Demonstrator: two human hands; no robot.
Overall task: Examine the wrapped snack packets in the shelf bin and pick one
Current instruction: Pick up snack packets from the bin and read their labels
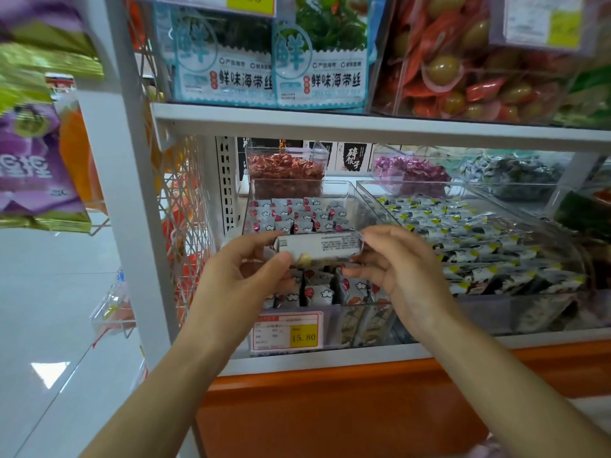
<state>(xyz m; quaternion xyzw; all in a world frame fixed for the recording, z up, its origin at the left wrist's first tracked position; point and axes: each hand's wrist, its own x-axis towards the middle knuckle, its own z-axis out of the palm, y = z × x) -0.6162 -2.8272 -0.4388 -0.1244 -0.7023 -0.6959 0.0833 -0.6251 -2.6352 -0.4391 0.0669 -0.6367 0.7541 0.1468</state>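
1. Snack packet [319,246], white-wrapped with small print facing the camera, is held level at centre frame, lifted clear of the shelf bin [330,182] and just in front of it.
2. Left hand [244,276] pinches the packet's left end between thumb and curled fingers. Right hand [396,269] nips the right end with its fingertips, the other fingers loosely bent.
3. Remaining packets [297,209], white with red and cloud marks, stand in rows inside the clear bin, behind and below the held one. None of them is being touched.
4. A price tag [287,332] hangs on the bin's front, lower centre. A neighbouring bin [413,185] of black-and-yellow packets sits at right, and seaweed packs [231,61] fill the shelf above.
5. Progress, as judged from this view: one packet is out of the bin and under inspection, so the examining step appears to be in hand. Whether this packet is the final choice cannot be told. What seems left is to settle on it and carry it away, or return it and try another.
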